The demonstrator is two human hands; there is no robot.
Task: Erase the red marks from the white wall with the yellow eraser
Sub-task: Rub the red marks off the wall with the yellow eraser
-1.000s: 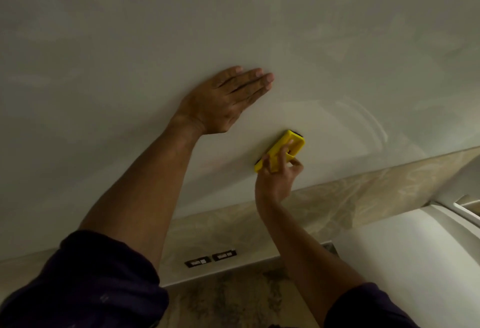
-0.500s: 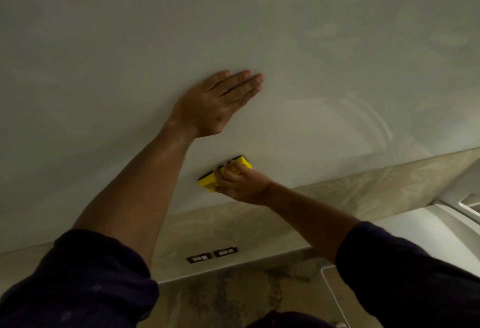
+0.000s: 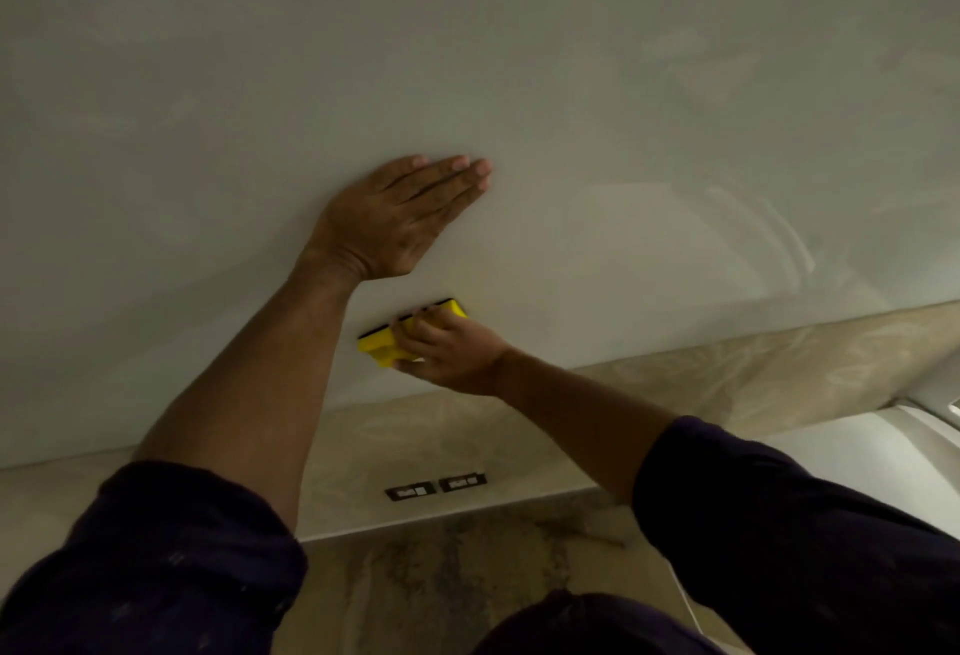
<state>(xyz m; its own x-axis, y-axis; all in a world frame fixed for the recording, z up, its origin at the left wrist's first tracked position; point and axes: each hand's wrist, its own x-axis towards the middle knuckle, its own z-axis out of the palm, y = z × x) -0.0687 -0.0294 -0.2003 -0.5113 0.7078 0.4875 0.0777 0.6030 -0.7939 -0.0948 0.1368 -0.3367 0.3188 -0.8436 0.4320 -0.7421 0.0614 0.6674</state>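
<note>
The white wall fills the upper part of the head view; I see no red marks on it. My left hand lies flat on the wall, fingers together and pointing right. Just below it, my right hand grips the yellow eraser, whose black pad is pressed against the wall. My fingers cover the eraser's right half.
A beige marbled band runs under the white wall, with two dark sockets set in it. A white ledge juts in at the right. A mottled floor lies below. My dark sleeves fill the bottom corners.
My right hand has swept the eraser leftward along the wall, from the right of my left hand to under its palm, turning it nearly level. The left hand stays pressed on the wall.
</note>
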